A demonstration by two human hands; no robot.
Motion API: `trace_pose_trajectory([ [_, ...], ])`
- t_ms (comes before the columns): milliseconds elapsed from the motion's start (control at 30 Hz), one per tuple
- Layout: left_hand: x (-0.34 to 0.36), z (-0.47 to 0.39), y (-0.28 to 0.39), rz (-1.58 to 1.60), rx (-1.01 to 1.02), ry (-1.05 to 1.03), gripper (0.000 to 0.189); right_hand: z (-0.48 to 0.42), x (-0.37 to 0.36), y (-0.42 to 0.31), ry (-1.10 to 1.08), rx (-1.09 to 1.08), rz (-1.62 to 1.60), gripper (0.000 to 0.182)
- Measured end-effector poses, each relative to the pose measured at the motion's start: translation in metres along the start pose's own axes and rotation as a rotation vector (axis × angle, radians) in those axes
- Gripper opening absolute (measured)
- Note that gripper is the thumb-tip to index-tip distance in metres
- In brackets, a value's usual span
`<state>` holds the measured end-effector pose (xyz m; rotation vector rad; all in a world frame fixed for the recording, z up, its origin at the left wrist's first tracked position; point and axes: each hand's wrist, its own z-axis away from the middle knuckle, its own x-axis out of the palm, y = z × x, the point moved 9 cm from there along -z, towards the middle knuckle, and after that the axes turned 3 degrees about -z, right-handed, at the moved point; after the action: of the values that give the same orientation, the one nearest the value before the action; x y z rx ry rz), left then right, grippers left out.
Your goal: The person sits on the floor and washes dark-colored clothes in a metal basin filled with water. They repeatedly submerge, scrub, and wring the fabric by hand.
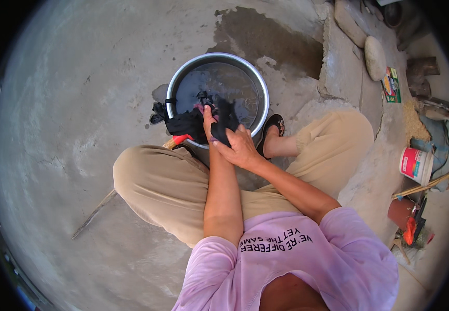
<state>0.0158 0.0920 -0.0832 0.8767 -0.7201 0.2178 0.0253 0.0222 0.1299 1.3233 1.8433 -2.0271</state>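
Observation:
A round metal basin (263,79) of cloudy water stands on the ground in front of me, between my feet. Wet black cloth (187,125) drapes over its near left rim, with a knotted end hanging outside. My left hand (208,120) grips the cloth above the near side of the basin, thumb up; its other fingers are mostly hidden. A dark pinkish patch of fabric shows beside that thumb. Crossing close over my left wrist, my right hand (241,147) clasps a bunched piece of black cloth (226,122), which looks slightly blurred.
A wooden stick (100,208) with a red part (181,138) near the basin runs under my left leg. Beyond the basin lies a wet patch (263,39) beside a broken concrete edge. Stones (375,58), a white bucket (417,166) and a reddish-brown pot (400,213) line the right side.

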Motion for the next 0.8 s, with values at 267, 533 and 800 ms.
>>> trace_pose_trajectory([
  [267, 0.055, 0.035, 0.001, 0.148, -0.400, 0.208, 0.024, -0.075, -0.007, 0.128, 0.100, 0.453, 0.148, 0.031],
  [533, 0.007, 0.001, -0.011, 0.173, -0.237, 0.067, 0.025, -0.029, 0.009, 0.061, 0.013, 0.349, -0.156, 0.031],
  [800, 0.035, 0.032, -0.019, 0.032, -0.423, 0.261, 0.034, -0.061, 0.012, 0.147, -0.033, 0.458, 0.094, 0.031],
])
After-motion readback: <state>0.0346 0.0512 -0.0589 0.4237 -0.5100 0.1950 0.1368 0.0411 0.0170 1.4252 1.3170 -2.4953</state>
